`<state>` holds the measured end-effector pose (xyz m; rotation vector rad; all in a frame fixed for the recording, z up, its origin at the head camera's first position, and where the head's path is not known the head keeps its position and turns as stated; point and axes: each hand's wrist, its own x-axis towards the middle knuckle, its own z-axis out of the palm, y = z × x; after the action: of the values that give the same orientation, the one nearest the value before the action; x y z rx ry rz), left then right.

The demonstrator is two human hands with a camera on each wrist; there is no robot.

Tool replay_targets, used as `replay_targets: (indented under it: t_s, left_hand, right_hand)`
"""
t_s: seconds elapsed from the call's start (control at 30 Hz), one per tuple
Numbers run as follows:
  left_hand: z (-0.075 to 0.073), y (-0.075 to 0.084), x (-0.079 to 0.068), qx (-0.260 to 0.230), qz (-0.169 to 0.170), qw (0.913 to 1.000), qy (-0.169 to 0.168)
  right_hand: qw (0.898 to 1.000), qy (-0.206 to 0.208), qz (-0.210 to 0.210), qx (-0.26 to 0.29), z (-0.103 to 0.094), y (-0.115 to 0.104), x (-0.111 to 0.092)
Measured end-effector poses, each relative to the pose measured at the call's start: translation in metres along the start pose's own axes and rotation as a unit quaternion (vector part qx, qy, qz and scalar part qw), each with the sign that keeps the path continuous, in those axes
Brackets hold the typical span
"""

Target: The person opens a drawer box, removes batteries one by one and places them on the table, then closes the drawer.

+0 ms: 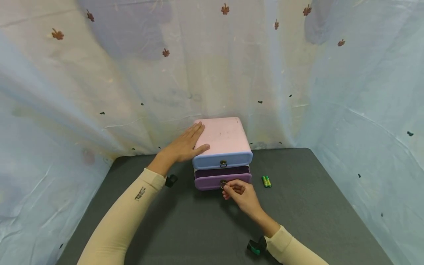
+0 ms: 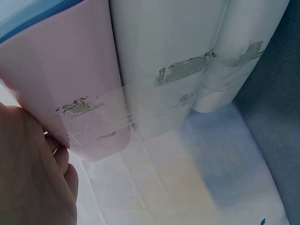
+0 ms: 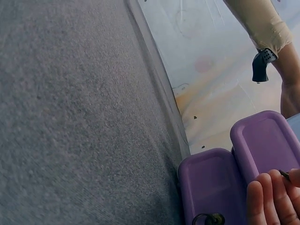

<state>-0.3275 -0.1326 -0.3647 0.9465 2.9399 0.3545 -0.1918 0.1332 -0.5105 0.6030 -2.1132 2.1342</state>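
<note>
A small drawer unit with a pink top (image 1: 223, 134) stands at the back middle of the table. My left hand (image 1: 182, 147) rests on the left part of that top, fingers stretched out. Below the top is a blue drawer (image 1: 207, 162) with a ring pull (image 1: 223, 163), pushed in. The purple drawer (image 1: 208, 182) under it sticks out, its dark inside showing as a narrow strip. Thumb and fingertips of my right hand (image 1: 245, 198) pinch this drawer's ring pull. In the right wrist view, another purple drawer (image 3: 211, 183) with its own ring sits beneath, less far out.
Two green-yellow batteries (image 1: 266, 181) lie side by side on the dark grey table (image 1: 298, 209), right of the unit. A pale patterned curtain (image 1: 205, 73) hangs close behind the unit and along both sides. Clear tape (image 2: 108, 112) runs across the unit's side.
</note>
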Motion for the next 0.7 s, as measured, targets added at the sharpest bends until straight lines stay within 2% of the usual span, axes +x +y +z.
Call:
replay_targets:
  t_s: [0.47, 0.7]
  left_hand:
    - [-0.001, 0.0, -0.001, -0.007, 0.0, 1.0, 0.0]
    - [-0.003, 0.0, -0.001, -0.014, 0.006, 0.9999, -0.002]
  right_hand:
    - [1.0, -0.014, -0.009, 0.006, 0.001, -0.004, -0.015]
    - [1.0, -0.011, 0.003, 0.011, 0.003, -0.008, -0.023]
